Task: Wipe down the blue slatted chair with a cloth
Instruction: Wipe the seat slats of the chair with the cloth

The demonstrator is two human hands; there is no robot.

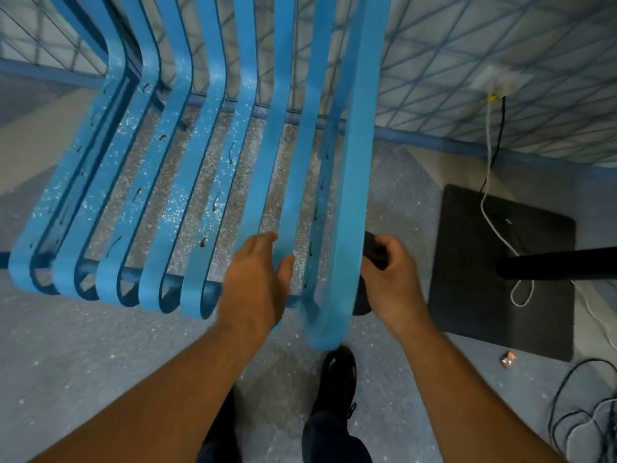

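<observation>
At six o'clock on the blue slatted chair point(213, 162), left hand point(257, 279) rested straight-fingered on a slat point(267, 168), right hand point(392, 285) curled fingers point(389, 243) round a dark cloth point(375, 253).

Blue chair point(357, 162), seemingly black cloth point(374, 252)

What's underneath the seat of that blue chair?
Through the gaps between the slats of the blue chair, speckled floor and a blue crossbar near the front show. Whatever lies directly beneath each slat, or beneath the left hand, is hidden.
</observation>
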